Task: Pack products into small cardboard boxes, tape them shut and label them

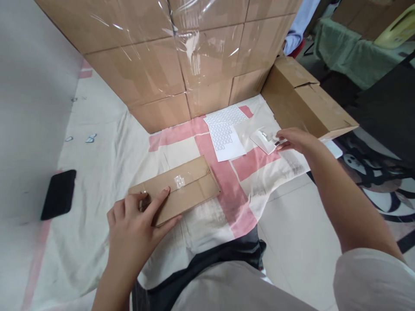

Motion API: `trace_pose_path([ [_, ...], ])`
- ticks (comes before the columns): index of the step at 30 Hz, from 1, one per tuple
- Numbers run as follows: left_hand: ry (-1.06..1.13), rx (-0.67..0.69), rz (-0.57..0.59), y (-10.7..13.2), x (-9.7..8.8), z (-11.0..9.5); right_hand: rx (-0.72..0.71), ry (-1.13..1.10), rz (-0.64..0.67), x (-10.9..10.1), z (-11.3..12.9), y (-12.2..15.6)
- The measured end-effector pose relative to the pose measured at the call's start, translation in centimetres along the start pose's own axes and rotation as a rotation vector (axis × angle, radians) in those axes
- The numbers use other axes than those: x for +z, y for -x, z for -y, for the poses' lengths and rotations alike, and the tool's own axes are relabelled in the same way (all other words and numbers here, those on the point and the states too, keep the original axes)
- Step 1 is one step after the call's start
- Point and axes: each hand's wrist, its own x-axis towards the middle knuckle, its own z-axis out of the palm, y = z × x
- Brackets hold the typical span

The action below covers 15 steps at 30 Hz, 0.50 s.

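A flat brown cardboard packet (186,185) lies on a white and pink cloth (246,168) in front of me. My left hand (136,224) rests on the packet's near left end, fingers spread over it. A small clear plastic piece (179,180) sits on top of the packet. My right hand (296,139) reaches out to the right, its fingers pinched on a small white device (266,140) that lies on the cloth. Two white sheets of small labels (225,131) lie between the packet and the boxes behind.
A wall of stacked cardboard boxes wrapped in clear film (181,56) stands at the back. A long cardboard box (304,97) lies to the right. A black phone (59,193) lies at the left on the floor. A person's blue sleeve (300,23) shows at the top right.
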Motion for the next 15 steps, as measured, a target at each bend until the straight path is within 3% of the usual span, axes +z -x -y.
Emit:
trace_pose_path([
  [3,0.010,0.024,-0.036,0.0,0.2,0.1,0.065,-0.147,-0.004,0.4,-1.4,0.9],
  [8,0.055,0.024,-0.037,0.0,0.3,0.2,0.024,-0.427,-0.082,0.6,-4.6,2.0],
  [15,0.078,0.048,-0.050,0.1,0.5,0.5,-0.019,-0.522,-0.085,0.7,-6.7,2.3],
])
